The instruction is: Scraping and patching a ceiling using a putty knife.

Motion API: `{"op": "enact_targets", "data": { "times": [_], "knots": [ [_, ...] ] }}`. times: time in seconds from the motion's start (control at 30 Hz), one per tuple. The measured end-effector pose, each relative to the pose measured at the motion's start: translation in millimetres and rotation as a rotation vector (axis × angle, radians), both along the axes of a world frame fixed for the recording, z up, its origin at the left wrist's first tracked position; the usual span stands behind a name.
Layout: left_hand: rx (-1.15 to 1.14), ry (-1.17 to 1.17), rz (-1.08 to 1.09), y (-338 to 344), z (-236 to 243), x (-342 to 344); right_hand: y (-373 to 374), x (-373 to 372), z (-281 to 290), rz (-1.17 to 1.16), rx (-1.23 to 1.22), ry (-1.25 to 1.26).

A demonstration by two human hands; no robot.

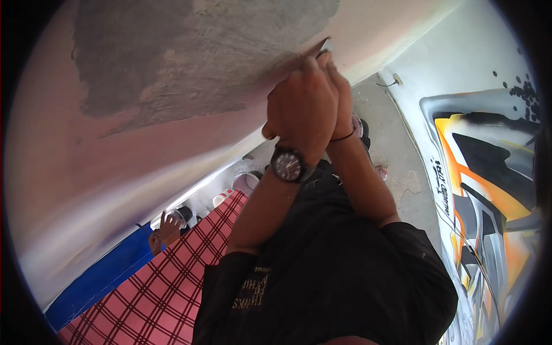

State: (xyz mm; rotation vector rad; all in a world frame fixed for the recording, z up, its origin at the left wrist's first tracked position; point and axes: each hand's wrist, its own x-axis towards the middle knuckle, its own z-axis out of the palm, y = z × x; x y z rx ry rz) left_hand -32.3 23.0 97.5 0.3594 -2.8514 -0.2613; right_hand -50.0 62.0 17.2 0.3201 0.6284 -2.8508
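Both my hands are raised together against the pale pink wall point(253, 123). My left hand point(302, 106), with a dark round watch at its wrist, is closed beside and over my right hand point(340, 92), which has a thin black band at the wrist. From between the fingers a thin scraper-like blade point(316, 47) sticks out at the wall surface; its handle is hidden in the grip. Beside the blade, a large patch of rough grey plaster point(190, 57) covers part of the wall.
On the right stands a wall with a graffiti mural point(489, 167), a short cable point(388, 84) at its base. Below left are a red plaid cloth point(172, 282), a blue surface point(109, 267), another person's hand point(165, 232) and a pinkish bucket point(247, 181) on the grey floor.
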Motion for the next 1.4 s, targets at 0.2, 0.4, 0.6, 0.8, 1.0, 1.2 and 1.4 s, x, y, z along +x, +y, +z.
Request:
{"op": "enact_targets", "data": {
  "times": [0.2, 0.4, 0.6, 0.8, 1.0, 1.2, 1.4],
  "knots": [
    [-0.025, 0.046, -0.067, 0.9, -10.9, 1.4, -7.5, 8.7, -30.4, -0.172, 0.816, 0.214],
    [0.029, -0.057, 0.006, -37.0, -23.1, 30.0, -43.6, 42.7, -19.6, -0.016, 0.187, -0.092],
    [0.049, -0.037, -0.110, 21.3, -15.4, -16.2, 19.6, -10.3, -38.0, -0.189, 0.535, 0.128],
    [0.072, -0.028, -0.043, 13.4, -22.9, -8.6, 7.0, -0.7, -43.8, -0.184, 0.704, 0.159],
    [0.285, 0.050, 0.058, -26.8, -27.3, 17.0, -26.9, 33.5, -13.0, -0.027, -0.039, -0.130],
    [0.065, -0.039, -0.047, 34.4, -16.7, -29.3, 6.9, -6.2, -47.2, -0.531, 1.393, 0.507],
    [0.123, 0.029, -0.108, 13.2, -31.7, -8.0, 11.5, 6.0, -27.8, -0.200, 0.484, 0.070]
  ]
}}
